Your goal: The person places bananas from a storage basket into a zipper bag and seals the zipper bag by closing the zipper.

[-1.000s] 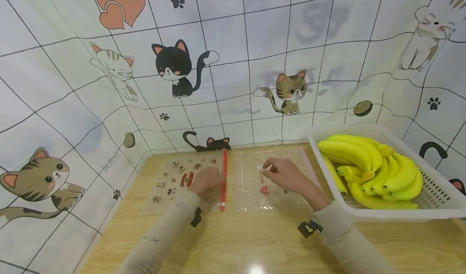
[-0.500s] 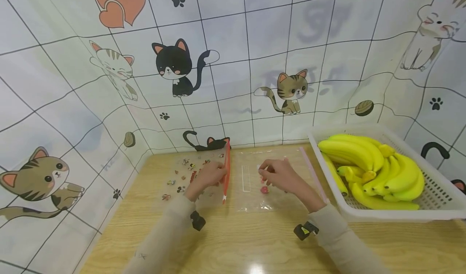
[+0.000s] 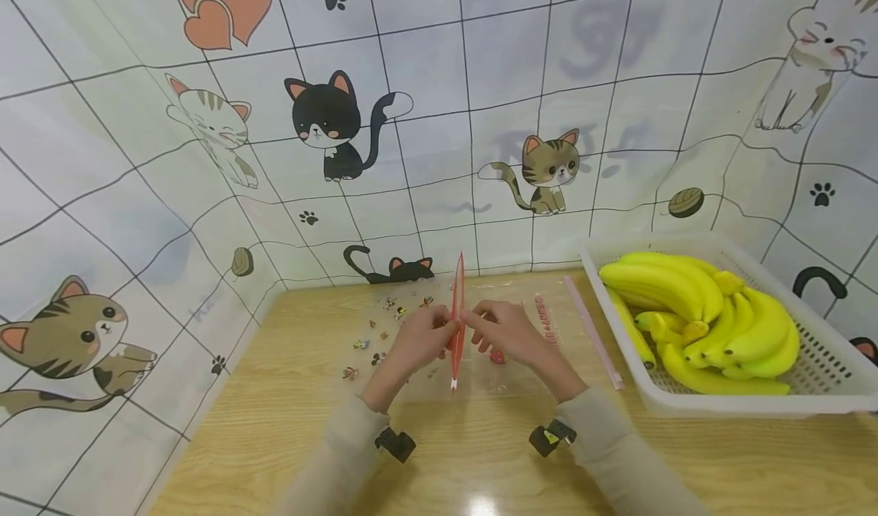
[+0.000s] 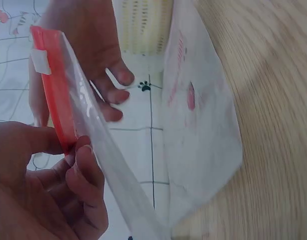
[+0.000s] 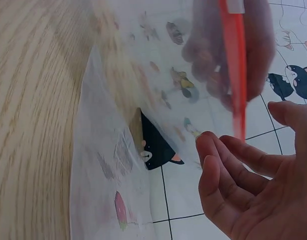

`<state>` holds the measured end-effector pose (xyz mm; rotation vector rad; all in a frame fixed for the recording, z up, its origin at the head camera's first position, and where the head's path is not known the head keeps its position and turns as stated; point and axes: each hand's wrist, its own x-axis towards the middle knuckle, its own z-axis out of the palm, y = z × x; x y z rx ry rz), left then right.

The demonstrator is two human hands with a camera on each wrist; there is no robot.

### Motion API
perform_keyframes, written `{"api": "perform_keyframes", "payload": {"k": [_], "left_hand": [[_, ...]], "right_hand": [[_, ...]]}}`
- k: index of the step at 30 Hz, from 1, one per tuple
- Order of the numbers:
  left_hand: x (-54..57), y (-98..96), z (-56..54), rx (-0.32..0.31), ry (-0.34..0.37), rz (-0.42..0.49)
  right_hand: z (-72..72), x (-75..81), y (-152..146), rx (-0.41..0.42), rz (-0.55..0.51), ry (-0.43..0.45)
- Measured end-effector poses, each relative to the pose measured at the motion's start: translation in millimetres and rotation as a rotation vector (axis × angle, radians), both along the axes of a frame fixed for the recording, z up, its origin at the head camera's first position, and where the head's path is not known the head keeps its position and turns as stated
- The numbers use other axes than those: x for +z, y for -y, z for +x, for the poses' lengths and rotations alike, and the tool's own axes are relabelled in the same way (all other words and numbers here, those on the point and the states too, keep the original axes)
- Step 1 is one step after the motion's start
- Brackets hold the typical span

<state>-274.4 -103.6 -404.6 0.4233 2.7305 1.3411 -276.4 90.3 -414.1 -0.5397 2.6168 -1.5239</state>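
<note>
My left hand [image 3: 418,337] pinches the red zip edge of a clear zip bag [image 3: 458,295] printed with small cartoon figures, and holds that edge up. In the left wrist view, thumb and fingers grip the red strip below its white slider [image 4: 41,61]. Across the strip is my right hand [image 3: 507,329], its fingertips right beside the zip. The right wrist view shows this right hand [image 5: 248,185] with thumb apart from loosely bent fingers and nothing between them. Under both hands lies a second clear zip bag [image 3: 562,341] with a pink zip and pink print.
A white plastic basket [image 3: 693,403] full of yellow bananas [image 3: 658,287] stands on the right of the wooden table [image 3: 274,455]. A cat-printed sheet [image 3: 439,120] rises along the back and sides.
My left hand has raised the red zip edge and carried it right, over the pink-zip bag. My right hand has moved slightly left, up to that strip.
</note>
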Motion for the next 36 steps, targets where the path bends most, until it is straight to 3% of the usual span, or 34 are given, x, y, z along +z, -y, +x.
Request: {"api": "perform_keyframes", "payload": {"k": [10,20,26,32,36], "left_hand": [[-2.4,-10.6,9.3,-0.027,-0.052,0.068],[8.6,-6.0,16.3,0.0,-0.084,0.083],[17.3,3.5,17.2,0.119,-0.09,0.08],[20.6,11.8,16.6,0.302,-0.157,-0.051],[20.9,14.4,15.6,0.312,-0.193,-0.08]], "right_hand": [[-1.6,-2.0,1.9,-0.034,-0.001,0.012],[-5.6,-5.6,1.6,-0.199,-0.017,0.046],[-7.0,-5.3,-1.9,-0.2,0.004,0.025],[-4.6,-2.8,-1.2,-0.19,0.006,0.045],[-2.6,-3.4,1.0,-0.164,-0.012,0.052]]}}
